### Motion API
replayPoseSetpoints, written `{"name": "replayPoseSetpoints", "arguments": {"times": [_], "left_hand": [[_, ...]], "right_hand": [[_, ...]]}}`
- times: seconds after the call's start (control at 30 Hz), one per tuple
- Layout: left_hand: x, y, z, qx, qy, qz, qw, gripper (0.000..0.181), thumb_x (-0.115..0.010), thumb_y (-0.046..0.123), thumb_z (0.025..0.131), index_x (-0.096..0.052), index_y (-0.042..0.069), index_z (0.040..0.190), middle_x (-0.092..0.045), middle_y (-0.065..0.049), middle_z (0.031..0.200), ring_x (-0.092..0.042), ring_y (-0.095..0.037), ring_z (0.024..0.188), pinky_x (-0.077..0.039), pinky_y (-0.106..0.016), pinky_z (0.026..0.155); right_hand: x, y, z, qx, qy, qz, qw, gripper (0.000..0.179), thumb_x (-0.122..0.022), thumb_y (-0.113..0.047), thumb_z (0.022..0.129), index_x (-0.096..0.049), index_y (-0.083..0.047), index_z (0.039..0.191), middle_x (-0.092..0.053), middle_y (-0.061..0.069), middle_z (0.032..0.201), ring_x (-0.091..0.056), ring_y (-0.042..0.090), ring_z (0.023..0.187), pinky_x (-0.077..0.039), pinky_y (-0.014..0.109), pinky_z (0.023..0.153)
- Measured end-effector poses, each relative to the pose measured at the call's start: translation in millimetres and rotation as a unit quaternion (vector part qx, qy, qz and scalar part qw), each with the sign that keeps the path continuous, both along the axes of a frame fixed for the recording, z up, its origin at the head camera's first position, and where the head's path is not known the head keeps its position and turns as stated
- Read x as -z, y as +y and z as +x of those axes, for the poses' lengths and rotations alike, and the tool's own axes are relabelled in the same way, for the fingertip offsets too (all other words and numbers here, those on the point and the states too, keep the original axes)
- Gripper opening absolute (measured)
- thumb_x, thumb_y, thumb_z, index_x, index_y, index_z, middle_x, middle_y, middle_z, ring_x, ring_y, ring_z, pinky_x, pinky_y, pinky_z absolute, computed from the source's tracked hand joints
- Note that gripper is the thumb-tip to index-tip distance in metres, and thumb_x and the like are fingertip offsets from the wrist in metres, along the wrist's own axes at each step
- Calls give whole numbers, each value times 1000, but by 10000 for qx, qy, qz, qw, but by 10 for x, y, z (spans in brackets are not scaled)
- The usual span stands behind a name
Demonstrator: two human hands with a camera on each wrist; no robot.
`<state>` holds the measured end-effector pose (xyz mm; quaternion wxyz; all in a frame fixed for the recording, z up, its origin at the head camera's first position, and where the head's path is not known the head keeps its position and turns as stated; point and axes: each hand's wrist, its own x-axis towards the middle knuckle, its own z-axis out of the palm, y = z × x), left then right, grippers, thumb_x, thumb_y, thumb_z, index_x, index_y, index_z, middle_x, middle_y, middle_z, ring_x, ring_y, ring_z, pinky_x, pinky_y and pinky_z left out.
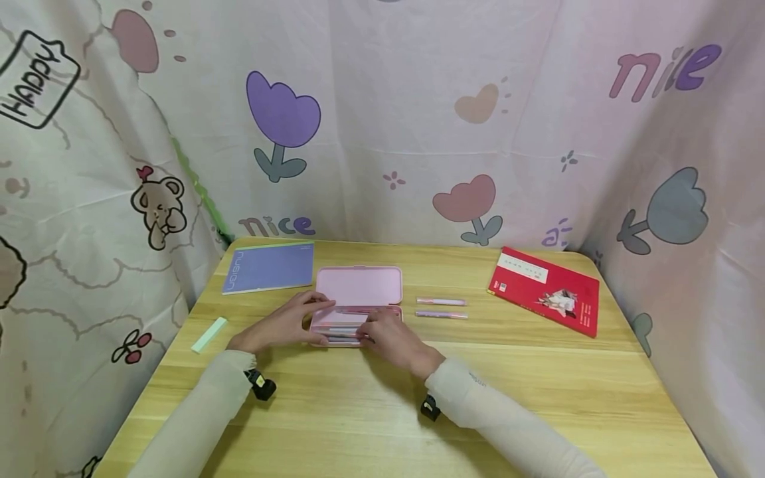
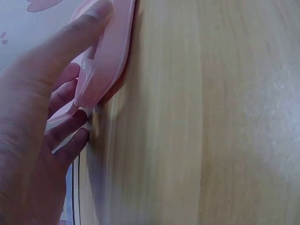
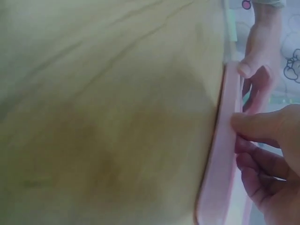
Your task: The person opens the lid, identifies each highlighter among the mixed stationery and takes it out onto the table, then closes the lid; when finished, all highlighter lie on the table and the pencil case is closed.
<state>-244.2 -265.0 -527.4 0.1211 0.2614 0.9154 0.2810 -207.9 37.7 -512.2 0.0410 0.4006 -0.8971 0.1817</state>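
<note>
A pink pencil case (image 1: 358, 286) lies with its lid folded back on the table, several pens (image 1: 342, 330) side by side in its tray. My left hand (image 1: 297, 320) holds the case at its left end: the thumb (image 2: 96, 13) lies on the front rim, while the other fingers reach round the end and behind it. Over the tray's right half is my right hand (image 1: 391, 337), fingers bent down among the pens. In the right wrist view its thumb (image 3: 253, 125) meets the front rim; I cannot tell what its fingertips grip.
Two pens, one pinkish (image 1: 441, 301) and one purple (image 1: 441, 315), lie right of the case. A blue-violet notebook (image 1: 271, 267) is at the back left, a red book (image 1: 546, 292) at the back right. A pale green strip (image 1: 209, 335) lies left of the left hand.
</note>
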Motion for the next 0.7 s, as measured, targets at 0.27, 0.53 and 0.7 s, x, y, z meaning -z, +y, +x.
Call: {"name": "replayPoseSetpoints", "arguments": {"times": [0.27,0.53,0.7], "left_hand": [[-13,17,13,55,66,64,9999,95,-87,63,86,-52,20,164,-46,-6,164,-39,-38,155,-39,-68,123],[-37,28,14,67,36,67,9999,96,-87,63,86,-52,20,164,-46,-6,163,-39,-38,155,-39,-68,123],[-31,13,21,58,-11,97,9999,95,-87,63,86,-52,21,164,-46,-5,164,-38,-37,155,-39,-67,123]], "right_hand": [[58,32,27,303,-69,-124,9994,12,-81,-17,101,-85,-13,111,-82,0,107,-70,15,97,-58,32,92],[-19,38,13,265,127,-490,9984,6,-82,-12,99,-84,-9,94,-81,0,87,-68,9,76,-58,30,80],[-31,54,-44,95,-155,-560,9983,6,-80,-9,100,-83,-8,95,-80,1,88,-65,9,77,-57,27,76]]}}
